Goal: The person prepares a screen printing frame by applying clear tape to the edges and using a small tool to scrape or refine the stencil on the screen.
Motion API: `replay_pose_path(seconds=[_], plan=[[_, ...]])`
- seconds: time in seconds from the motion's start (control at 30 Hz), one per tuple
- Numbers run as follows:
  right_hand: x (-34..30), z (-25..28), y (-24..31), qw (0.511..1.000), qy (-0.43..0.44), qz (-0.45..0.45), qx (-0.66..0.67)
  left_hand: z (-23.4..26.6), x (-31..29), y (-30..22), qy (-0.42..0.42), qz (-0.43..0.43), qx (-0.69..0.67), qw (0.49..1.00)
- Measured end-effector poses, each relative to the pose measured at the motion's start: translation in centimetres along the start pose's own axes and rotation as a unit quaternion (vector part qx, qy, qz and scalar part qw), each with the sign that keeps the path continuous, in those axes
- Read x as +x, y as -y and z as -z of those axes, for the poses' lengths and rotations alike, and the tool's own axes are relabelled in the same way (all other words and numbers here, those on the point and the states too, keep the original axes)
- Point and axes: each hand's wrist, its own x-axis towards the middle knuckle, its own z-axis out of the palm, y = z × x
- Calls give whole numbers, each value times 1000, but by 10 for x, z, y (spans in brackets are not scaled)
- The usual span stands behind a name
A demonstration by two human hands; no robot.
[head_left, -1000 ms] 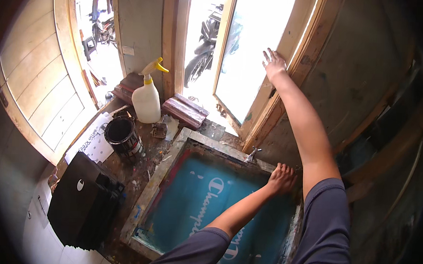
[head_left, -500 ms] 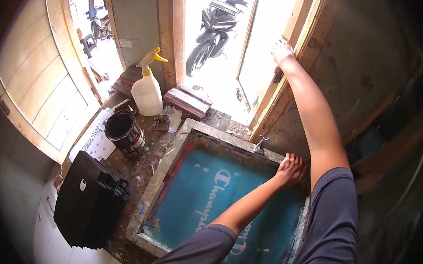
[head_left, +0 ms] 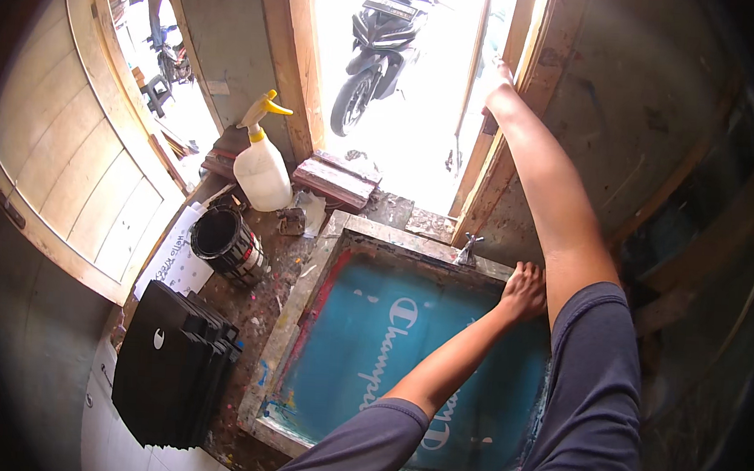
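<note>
A teal printing screen (head_left: 332,353) fills lower centre, the left hand (head_left: 525,292) bent over its upper-right edge. At upper right, the right hand (head_left: 499,78) meets a wooden window frame (head_left: 519,34). Whether either grips, I cannot tell.

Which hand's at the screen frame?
The left hand, at the far right corner of the screen frame; the right hand is up by the window frame.

Left arm (head_left: 460,351) and right arm (head_left: 551,172) outstretched
Left hand (head_left: 523,292), fingers (head_left: 526,271) bent, by the table's (head_left: 257,319) far right corner; right hand (head_left: 499,78), washed out by glare, past its far edge.
</note>
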Motion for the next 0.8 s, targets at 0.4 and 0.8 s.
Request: replay_pose_path(seconds=[0.4, 0.8], plan=[[-14, -14, 7, 999, 6, 1, 45, -13, -5, -2, 154, 5, 29, 988], [-137, -7, 39, 972, -168, 131, 103, 54, 18, -21, 88, 45, -50, 994]])
